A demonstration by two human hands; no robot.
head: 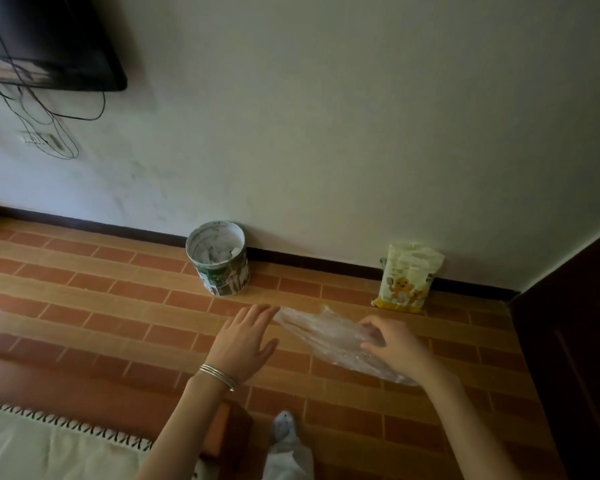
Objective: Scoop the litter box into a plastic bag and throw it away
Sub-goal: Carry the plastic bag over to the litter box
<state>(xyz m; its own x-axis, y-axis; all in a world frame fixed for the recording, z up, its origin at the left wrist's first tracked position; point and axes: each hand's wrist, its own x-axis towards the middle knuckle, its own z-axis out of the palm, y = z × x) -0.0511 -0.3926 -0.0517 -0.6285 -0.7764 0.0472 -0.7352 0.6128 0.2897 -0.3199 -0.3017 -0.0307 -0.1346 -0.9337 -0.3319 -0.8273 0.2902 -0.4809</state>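
Note:
A clear, crumpled plastic bag (329, 336) hangs in the air in front of me, above the tiled floor. My right hand (392, 344) pinches the bag at its right part, fingers curled into the plastic. My left hand (245, 341) is held flat with straight fingers just left of the bag, its fingertips near the bag's left end. A silver bangle sits on my left wrist. No litter box or scoop is in view.
A round paper-filled bin (219, 258) stands by the wall ahead. A yellow-and-white bag (407, 277) leans on the wall to the right. A dark door (575, 341) is on the right, a white rug (42, 441) at bottom left, a wall-mounted TV (49, 39) with hanging cables at top left.

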